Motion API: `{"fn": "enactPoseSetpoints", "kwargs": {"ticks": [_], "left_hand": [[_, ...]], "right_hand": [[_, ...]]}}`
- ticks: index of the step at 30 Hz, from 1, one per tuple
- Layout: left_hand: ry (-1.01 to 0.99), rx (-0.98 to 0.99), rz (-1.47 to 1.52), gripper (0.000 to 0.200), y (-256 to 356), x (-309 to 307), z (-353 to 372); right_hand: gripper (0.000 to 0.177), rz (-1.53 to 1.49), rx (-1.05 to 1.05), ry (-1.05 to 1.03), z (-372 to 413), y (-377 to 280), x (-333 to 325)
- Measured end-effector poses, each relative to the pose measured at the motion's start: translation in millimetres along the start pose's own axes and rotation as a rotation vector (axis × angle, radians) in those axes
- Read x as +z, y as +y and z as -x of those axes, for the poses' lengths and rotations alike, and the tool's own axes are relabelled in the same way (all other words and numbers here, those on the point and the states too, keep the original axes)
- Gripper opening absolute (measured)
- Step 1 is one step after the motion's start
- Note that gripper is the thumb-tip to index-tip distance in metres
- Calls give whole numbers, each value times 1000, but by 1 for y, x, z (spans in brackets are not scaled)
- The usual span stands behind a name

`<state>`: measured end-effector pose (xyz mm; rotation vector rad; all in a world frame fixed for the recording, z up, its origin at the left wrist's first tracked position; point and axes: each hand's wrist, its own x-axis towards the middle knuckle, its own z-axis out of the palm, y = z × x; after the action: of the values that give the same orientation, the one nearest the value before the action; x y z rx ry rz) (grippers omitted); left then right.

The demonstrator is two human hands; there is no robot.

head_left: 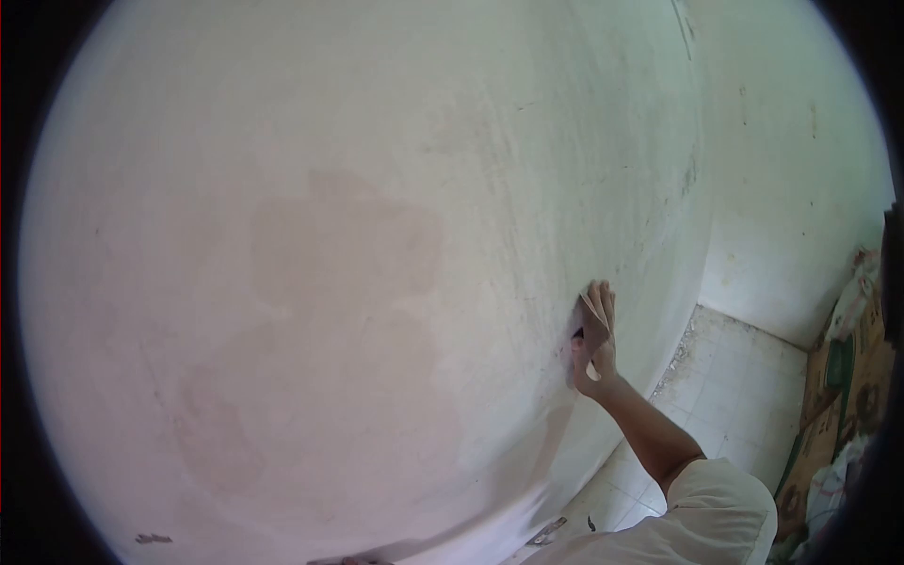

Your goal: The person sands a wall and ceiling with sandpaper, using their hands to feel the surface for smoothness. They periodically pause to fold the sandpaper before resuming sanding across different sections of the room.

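Note:
My right hand [597, 334] is at the pale plaster wall [358, 273], with the fingers extended up along its surface. Between thumb and fingers is a thin, folded, brownish sheet [591, 320] that looks like sandpaper, pressed against the wall. A dark gap shows near the thumb. The wall has grey smudges and scuffs around the hand, and a darker, damp-looking patch [348, 245] farther left. My left hand is not in view; a small dark shape at the bottom edge is too cut off to make out.
A second wall [782, 169] meets this one at a corner on the right. Below lies a tiled floor [725, 377] with debris along the wall's foot. Cardboard boxes [824, 443] and plastic bags [855, 297] are stacked at the right edge.

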<state>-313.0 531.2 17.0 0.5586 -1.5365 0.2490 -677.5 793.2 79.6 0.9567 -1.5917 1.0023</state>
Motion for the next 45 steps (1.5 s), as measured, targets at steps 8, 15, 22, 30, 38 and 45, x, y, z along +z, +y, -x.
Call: {"fn": "enactPoseSetpoints", "kwargs": {"ticks": [8, 15, 22, 30, 38, 45], "left_hand": [[-121, 4, -93, 54, -38, -7, 50], [-349, 38, 57, 63, -73, -36, 69], [-390, 21, 16, 65, -136, -82, 38], [-358, -43, -117, 64, -239, -127, 20], [-298, -78, -164, 70, -297, -137, 35], [-196, -28, -161, 71, -319, -127, 64]], "right_hand": [[60, -100, 179, -72, 86, -42, 6], [53, -147, 181, -70, 91, -72, -2], [46, -131, 160, -136, 84, -143, 10], [49, -177, 160, -88, 85, -214, 39], [51, -175, 240, -107, 100, -262, 54], [60, -100, 301, -157, 138, -300, 81]]}}
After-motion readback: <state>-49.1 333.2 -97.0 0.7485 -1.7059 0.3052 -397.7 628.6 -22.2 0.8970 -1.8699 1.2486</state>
